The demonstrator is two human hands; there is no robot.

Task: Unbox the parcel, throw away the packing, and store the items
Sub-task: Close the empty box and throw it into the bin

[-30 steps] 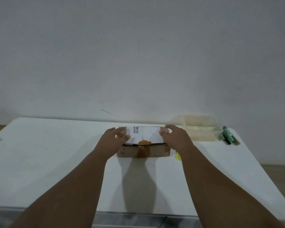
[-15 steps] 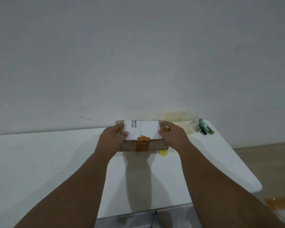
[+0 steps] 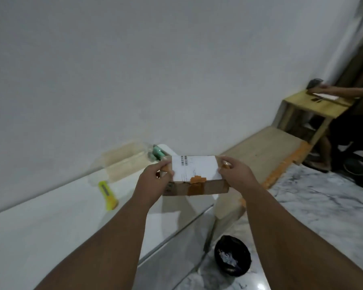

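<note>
two hands hold the cardboard parcel point(image 3: 195, 178) in the air, past the right end of the white tabletop point(image 3: 50, 222) and above the marble floor point(image 3: 314, 206). the left hand point(image 3: 153, 183) clasps the box's left end, thumb on top and fingers curled around the side; the right hand point(image 3: 237, 174) clasps the right end the same way. a white shipping label point(image 3: 197, 167) with a barcode covers most of the box's top, and a strip of orange-brown tape point(image 3: 196, 184) runs over the near top edge and down the front face, which looks sealed.

on the tabletop, a yellow utility knife point(image 3: 107, 194) lies near the far edge, just in front of a clear plastic container point(image 3: 124, 162) standing against the wall. at the far right corner lies a green item point(image 3: 158, 154), too blurred to identify. on the floor below the right forearm sits a black bin point(image 3: 232, 255) with something pale and crumpled inside. off by the right wall stands a wooden side table point(image 3: 314, 105), where another person's arm point(image 3: 344, 91) reaches across the top.
</note>
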